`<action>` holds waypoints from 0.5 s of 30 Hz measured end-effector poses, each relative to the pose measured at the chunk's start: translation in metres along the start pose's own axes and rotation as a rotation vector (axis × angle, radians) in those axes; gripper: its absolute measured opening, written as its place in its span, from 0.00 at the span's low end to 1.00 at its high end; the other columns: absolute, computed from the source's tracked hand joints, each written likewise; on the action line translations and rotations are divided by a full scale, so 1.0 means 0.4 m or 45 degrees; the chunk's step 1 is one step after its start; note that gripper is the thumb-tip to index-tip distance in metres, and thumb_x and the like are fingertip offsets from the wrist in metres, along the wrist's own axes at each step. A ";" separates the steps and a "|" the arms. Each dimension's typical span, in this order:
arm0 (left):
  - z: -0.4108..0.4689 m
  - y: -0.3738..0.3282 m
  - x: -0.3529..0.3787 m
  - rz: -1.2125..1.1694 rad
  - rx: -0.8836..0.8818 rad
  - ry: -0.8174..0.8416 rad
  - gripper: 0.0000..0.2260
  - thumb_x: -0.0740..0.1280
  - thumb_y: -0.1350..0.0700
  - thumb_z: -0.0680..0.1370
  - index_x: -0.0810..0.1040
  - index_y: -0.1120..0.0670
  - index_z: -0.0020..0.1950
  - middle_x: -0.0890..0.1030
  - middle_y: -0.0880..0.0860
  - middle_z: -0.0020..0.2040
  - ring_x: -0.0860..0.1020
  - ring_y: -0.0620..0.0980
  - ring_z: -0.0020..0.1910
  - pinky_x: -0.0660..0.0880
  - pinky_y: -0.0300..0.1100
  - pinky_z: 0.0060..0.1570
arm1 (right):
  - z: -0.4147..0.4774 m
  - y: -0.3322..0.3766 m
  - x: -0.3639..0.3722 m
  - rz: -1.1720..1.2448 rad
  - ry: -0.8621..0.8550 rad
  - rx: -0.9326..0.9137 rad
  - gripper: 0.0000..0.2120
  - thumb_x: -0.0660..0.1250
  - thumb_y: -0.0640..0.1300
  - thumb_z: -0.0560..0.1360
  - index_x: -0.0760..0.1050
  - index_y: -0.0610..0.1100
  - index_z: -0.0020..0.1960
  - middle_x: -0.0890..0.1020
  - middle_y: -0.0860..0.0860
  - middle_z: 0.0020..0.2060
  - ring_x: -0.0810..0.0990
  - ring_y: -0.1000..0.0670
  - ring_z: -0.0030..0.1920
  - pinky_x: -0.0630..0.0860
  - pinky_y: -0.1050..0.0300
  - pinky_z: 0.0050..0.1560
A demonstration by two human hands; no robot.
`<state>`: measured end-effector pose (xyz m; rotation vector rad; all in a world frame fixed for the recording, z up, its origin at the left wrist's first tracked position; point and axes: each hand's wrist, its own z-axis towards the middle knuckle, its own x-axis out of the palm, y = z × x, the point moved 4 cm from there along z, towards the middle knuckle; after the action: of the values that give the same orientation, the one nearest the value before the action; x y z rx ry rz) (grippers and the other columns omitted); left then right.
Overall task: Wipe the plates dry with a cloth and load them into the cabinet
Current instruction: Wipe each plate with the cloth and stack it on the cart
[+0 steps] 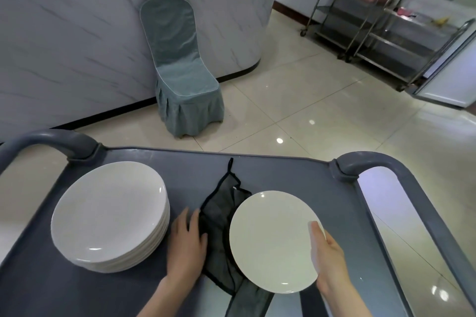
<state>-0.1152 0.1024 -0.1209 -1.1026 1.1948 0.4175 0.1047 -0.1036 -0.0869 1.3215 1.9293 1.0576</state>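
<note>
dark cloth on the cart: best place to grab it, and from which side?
Pinch the dark cloth along its exposed left edge, coming from the left, where the left hand already rests. Its right part lies under the single plate held by the right hand, so it likely can't be gripped there.

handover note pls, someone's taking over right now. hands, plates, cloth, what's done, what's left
Left hand: flat on the dark cloth, no closed grip visible.
Right hand: grip on the rim of a single plate, which overlaps the cloth.
Stack of plates: on the left of the cart.
Done: one plate pulled out for wiping.
Left: wipe it, then the stack, and load all into the cabinet, which is not in view.
</note>
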 end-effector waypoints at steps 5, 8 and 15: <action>0.023 0.035 0.010 0.022 -0.040 0.102 0.16 0.67 0.50 0.78 0.74 0.54 0.63 0.67 0.53 0.69 0.65 0.54 0.69 0.65 0.45 0.66 | -0.021 0.004 0.017 -0.014 0.010 0.025 0.10 0.66 0.51 0.80 0.82 0.45 0.51 0.88 0.50 0.45 0.85 0.45 0.48 0.81 0.51 0.45; 0.021 0.007 -0.003 -0.136 0.035 0.123 0.05 0.68 0.54 0.77 0.73 0.53 0.47 0.73 0.49 0.53 0.71 0.51 0.53 0.69 0.40 0.50 | -0.029 0.008 0.024 -0.012 0.010 0.039 0.11 0.67 0.51 0.80 0.82 0.44 0.51 0.87 0.50 0.45 0.85 0.45 0.47 0.80 0.52 0.43; 0.016 -0.088 -0.150 -1.081 -0.256 0.014 0.05 0.67 0.60 0.75 0.74 0.52 0.41 0.77 0.51 0.34 0.70 0.41 0.31 0.68 0.30 0.32 | -0.041 0.010 0.040 -0.039 -0.013 0.035 0.17 0.67 0.55 0.79 0.83 0.41 0.50 0.87 0.52 0.40 0.84 0.47 0.42 0.80 0.53 0.41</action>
<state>-0.1073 0.1080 -0.0518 -1.6638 0.6054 -0.1328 0.0878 -0.0925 -0.0753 1.3057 1.9566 1.0112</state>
